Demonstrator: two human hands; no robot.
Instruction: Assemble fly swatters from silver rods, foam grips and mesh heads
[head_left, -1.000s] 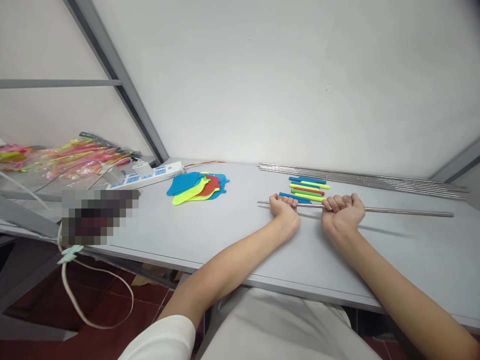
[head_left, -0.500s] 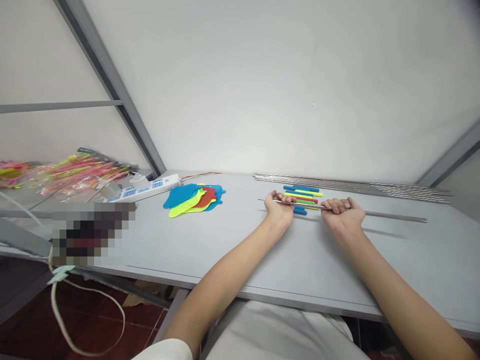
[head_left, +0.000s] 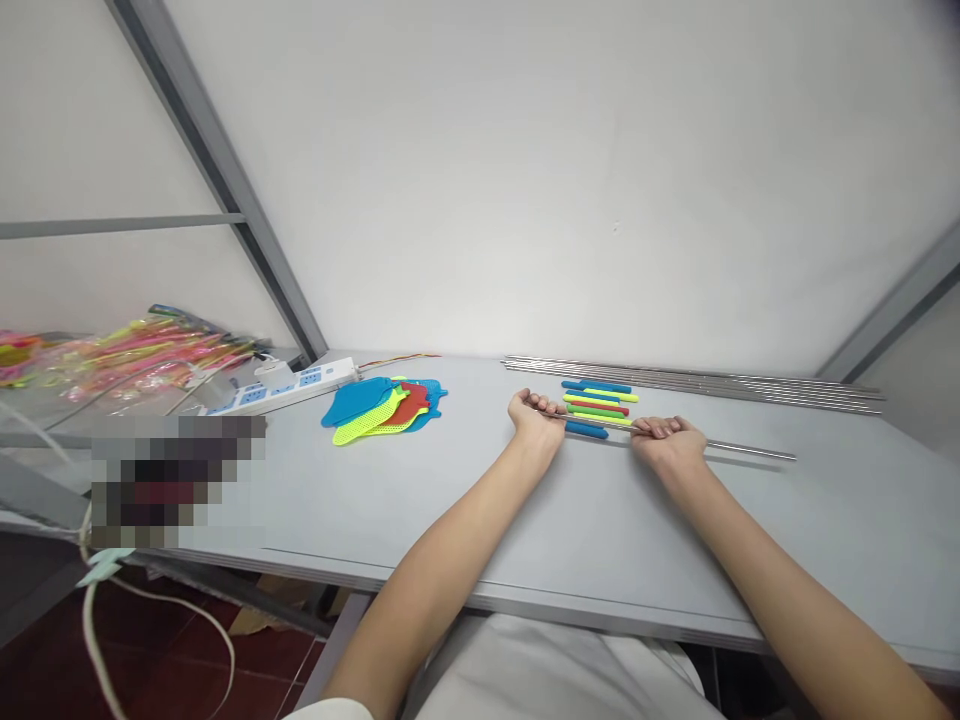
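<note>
My left hand [head_left: 537,418] is closed around a thin metal rod [head_left: 600,420] near its left end. Farther along the same rod, my right hand [head_left: 667,442] is closed on it too, and the bare rod runs on to the right. I hold it slightly above the table, sloping down to the right. Just behind the rod lie several coloured plastic handles [head_left: 598,409] in blue, yellow, red and green; a blue one is nearest my left hand. To the left, overlapping fly swatter heads [head_left: 361,402] in blue, yellow and red lie flat.
Several long metal rods [head_left: 690,380] lie along the wall at the back of the grey table [head_left: 390,520]. A white power strip [head_left: 281,386] stands at the left, beside colourful plastic-wrapped items [head_left: 157,350]. A pale cable [head_left: 94,640] hangs below the table's left end.
The rod reaches less far past both hands, and its thin left tip no longer sticks out clearly. Both hands sit slightly left and lower in view, which has itself shifted a little.
</note>
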